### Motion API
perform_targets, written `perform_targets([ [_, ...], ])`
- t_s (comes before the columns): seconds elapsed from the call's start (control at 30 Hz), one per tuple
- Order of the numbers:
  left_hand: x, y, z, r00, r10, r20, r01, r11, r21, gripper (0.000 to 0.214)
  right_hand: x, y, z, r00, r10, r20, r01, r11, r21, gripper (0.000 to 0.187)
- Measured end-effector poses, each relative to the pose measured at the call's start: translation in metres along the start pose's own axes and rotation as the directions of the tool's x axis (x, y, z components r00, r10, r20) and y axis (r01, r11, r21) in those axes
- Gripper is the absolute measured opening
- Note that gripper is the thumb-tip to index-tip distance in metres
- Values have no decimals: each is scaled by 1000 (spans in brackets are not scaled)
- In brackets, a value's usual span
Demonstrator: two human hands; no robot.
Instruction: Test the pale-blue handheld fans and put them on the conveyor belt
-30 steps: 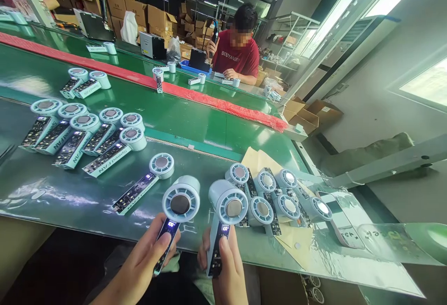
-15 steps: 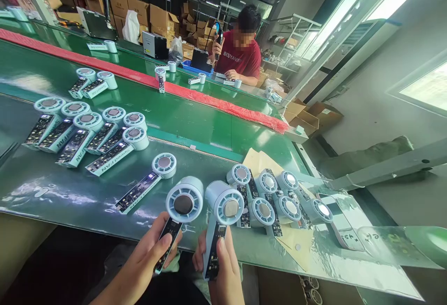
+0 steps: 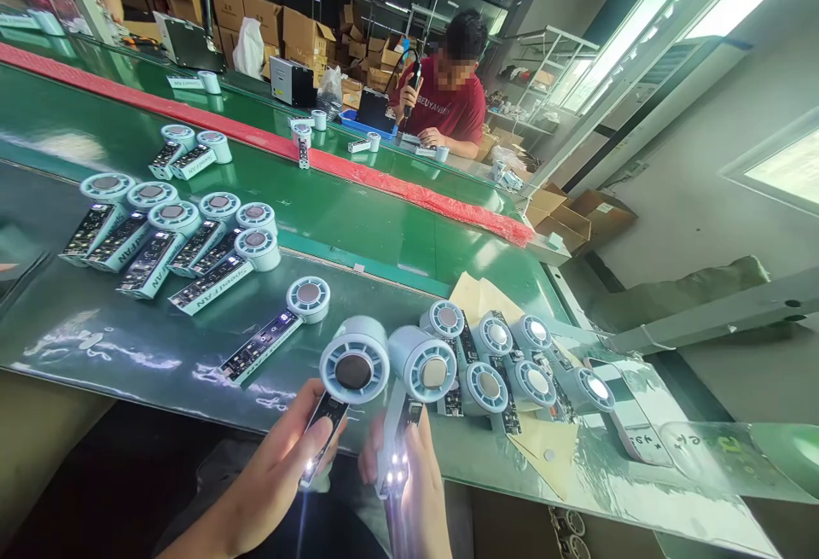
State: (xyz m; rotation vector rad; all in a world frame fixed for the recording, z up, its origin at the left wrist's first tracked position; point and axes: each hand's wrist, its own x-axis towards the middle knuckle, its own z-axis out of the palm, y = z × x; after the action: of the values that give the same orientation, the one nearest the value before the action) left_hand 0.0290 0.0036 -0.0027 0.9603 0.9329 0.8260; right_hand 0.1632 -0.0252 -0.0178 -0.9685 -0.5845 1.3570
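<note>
In my left hand [image 3: 281,465] is a light-blue handheld fan [image 3: 354,363], gripped by its handle with the thumb on the bare circuit board. Small white lights glow low on that handle. My right hand [image 3: 415,474] grips a second handheld fan [image 3: 422,363] the same way, its thumb over the board, and several bright lights shine near the handle's lower end. Both round heads are raised side by side above the table's front edge, each with a disc at its centre. A single fan [image 3: 307,299] with one lit spot on its board lies just left of them.
Several fans [image 3: 172,218] lie in a group at the left; others [image 3: 490,384] stand at the right over yellowish paper [image 3: 543,448]. A phone-like slab [image 3: 636,418] lies beside them. Beyond runs a green belt with a red strip [image 3: 358,175]. A co-worker [image 3: 448,98] sits opposite.
White lights have come on at the lower ends of both held fans' handles. Both fans sit slightly farther right and higher in view. The co-worker's raised hand and tool have shifted.
</note>
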Motion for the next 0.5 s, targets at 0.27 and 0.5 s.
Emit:
perform_targets([
  [0.27,21,7,10,997,4,78,-5,1000,3,27,12,-15,-5,998,49,29,-47,997,-53,25],
  [0.5,37,13,8,995,-60,79,48,988,146,32,29,-13,-17,999,32,4,-30,956,-293,48],
])
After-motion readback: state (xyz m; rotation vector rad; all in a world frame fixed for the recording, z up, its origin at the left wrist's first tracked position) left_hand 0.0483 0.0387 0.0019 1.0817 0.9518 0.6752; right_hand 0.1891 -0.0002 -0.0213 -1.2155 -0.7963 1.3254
